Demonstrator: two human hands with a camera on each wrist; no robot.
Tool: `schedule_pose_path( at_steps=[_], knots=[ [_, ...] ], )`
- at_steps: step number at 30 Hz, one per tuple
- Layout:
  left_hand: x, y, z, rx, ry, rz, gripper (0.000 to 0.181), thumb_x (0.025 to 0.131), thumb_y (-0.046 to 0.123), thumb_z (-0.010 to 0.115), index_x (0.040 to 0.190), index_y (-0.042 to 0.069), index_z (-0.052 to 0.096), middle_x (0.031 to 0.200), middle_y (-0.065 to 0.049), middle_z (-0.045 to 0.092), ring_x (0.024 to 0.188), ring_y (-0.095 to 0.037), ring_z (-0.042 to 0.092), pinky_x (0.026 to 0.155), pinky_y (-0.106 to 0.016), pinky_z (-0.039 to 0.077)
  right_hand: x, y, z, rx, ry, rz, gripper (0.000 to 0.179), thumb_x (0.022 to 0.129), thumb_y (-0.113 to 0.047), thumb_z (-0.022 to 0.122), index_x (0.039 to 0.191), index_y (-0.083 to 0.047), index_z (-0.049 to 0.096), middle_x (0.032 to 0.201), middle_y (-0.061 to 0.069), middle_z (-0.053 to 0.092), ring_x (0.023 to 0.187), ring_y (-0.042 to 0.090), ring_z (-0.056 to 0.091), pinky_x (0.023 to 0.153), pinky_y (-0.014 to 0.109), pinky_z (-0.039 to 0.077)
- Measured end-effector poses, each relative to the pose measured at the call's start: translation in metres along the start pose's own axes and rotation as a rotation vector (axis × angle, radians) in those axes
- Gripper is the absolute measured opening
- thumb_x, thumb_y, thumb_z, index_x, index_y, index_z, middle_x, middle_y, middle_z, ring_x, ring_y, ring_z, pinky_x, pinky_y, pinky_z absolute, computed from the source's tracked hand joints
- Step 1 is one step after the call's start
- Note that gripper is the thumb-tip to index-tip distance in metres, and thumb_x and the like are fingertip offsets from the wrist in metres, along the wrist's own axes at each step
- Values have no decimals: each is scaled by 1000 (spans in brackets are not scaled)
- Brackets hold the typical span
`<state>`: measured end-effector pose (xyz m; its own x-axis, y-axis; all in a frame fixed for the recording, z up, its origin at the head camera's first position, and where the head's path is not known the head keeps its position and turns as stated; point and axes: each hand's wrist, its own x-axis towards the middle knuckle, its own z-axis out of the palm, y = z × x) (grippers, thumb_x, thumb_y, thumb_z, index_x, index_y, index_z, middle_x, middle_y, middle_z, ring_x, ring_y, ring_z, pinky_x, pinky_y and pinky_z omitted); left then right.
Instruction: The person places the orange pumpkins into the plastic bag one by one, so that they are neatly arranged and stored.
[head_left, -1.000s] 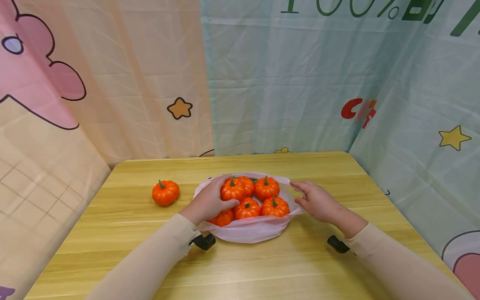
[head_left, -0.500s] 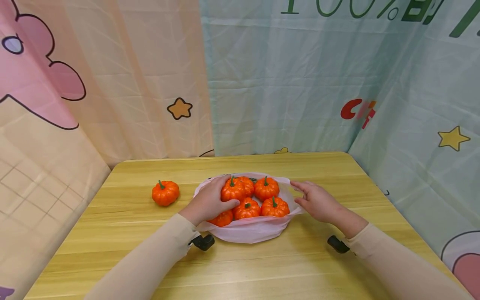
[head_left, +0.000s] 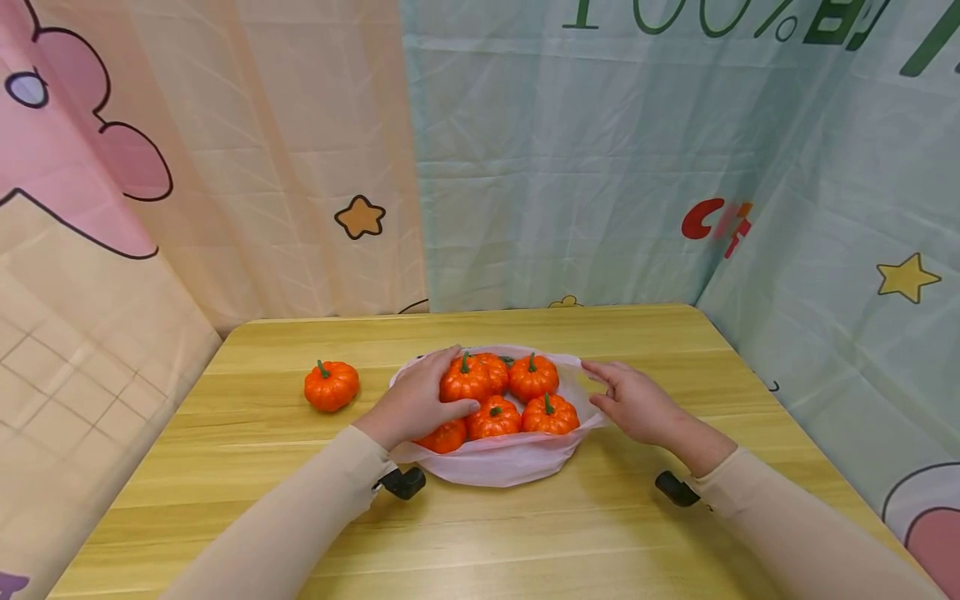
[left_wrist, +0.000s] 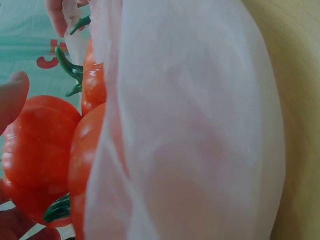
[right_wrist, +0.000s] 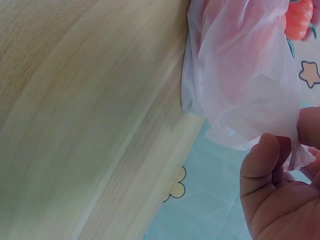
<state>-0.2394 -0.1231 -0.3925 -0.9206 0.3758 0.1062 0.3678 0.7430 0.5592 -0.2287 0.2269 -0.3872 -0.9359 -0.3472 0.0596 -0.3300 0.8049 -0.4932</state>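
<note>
A translucent pale pink plastic bag lies with its mouth spread open around several orange toy pumpkins with green stems. My left hand reaches over the bag's left side and holds the upper-left pumpkin, its thumb on the near side. In the left wrist view, that pumpkin sits between the thumb and fingers, beside others behind the bag's wall. At the opposite side, my right hand pinches the bag's edge; the right wrist view shows the gathered film between thumb and fingers.
One more pumpkin rests on the wooden table, left of the bag. Printed curtains enclose the table's back and sides. Black wrist devices hang under both sleeves.
My left hand and forearm shift very slightly to the left, and the held pumpkin moves a touch with them. The right hand and the bag stay nearly still.
</note>
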Motion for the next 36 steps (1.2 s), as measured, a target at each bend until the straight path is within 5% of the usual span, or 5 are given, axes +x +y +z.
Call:
schedule_pose_path(
  at_steps=[9, 14, 21, 30, 36],
  knots=[
    [-15, -12, -27, 54, 74, -13, 90, 96, 50, 73, 166, 11, 31, 170, -15, 36, 156, -42, 35, 126, -67, 26, 0, -1, -1, 12, 5, 7, 57, 103, -10, 66, 155, 3, 47, 147, 26, 58, 67, 13, 51, 56, 25, 48],
    [-29, -35, -41, 104, 164, -26, 91, 97, 49, 72, 165, 6, 30, 169, -18, 35, 157, -43, 30, 126, -69, 20, 0, -2, -1, 21, 4, 8, 57, 103, -10, 66, 155, 3, 47, 147, 26, 58, 65, 13, 51, 54, 25, 48],
    [-43, -71, -54, 160, 279, -131, 96, 94, 43, 77, 165, 2, 26, 167, -28, 28, 155, -52, 22, 119, -75, 19, 0, 0, -1, 31, 5, -2, 57, 103, -9, 65, 155, 3, 46, 149, 28, 55, 65, 13, 51, 56, 25, 49],
    [-56, -109, -66, 136, 271, -252, 110, 91, 50, 79, 165, -3, 17, 166, -34, 27, 150, -56, 29, 116, -77, 23, 0, 1, 0, 29, 11, -14, 57, 102, -8, 66, 155, 4, 47, 148, 30, 55, 62, 13, 51, 55, 24, 49],
    [-58, -126, -69, 27, 189, -342, 118, 92, 53, 77, 166, -5, 6, 165, -40, 21, 148, -59, 29, 120, -76, 25, -1, 0, 0, 23, 9, -11, 57, 102, -9, 66, 155, 3, 47, 146, 29, 56, 64, 13, 52, 57, 24, 49]
  ],
)
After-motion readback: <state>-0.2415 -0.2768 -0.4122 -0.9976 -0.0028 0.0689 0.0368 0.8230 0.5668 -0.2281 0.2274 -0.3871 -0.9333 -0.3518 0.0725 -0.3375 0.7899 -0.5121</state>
